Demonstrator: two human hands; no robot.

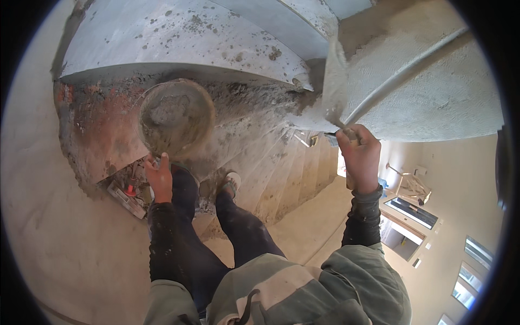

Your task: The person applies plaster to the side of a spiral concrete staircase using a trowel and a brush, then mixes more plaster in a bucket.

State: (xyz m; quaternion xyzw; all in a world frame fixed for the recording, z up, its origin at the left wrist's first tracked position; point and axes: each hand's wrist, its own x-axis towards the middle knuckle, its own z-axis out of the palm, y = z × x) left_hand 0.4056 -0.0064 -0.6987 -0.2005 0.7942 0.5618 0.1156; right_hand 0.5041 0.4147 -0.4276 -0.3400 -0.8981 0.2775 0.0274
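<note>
My left hand (pixel 159 177) is closed on the near rim of a round, mortar-caked bucket (pixel 203 120). Wet grey mortar (pixel 172 111) lies inside it. Out to the right, my right hand (pixel 358 154) grips the handle of a trowel, whose mortar-smeared blade (pixel 335 81) points away from me. The blade is up against the edge of the grey plastered surface (pixel 422 92). Whether its whole face touches the plaster I cannot tell.
Dusty steps (pixel 265 173) run down to the right, with my feet on them. A mortar-spotted pale slab (pixel 179 32) rises ahead. A long level-like tool (pixel 125 199) lies beside my left hand. A wooden frame (pixel 414 189) stands far down at the right.
</note>
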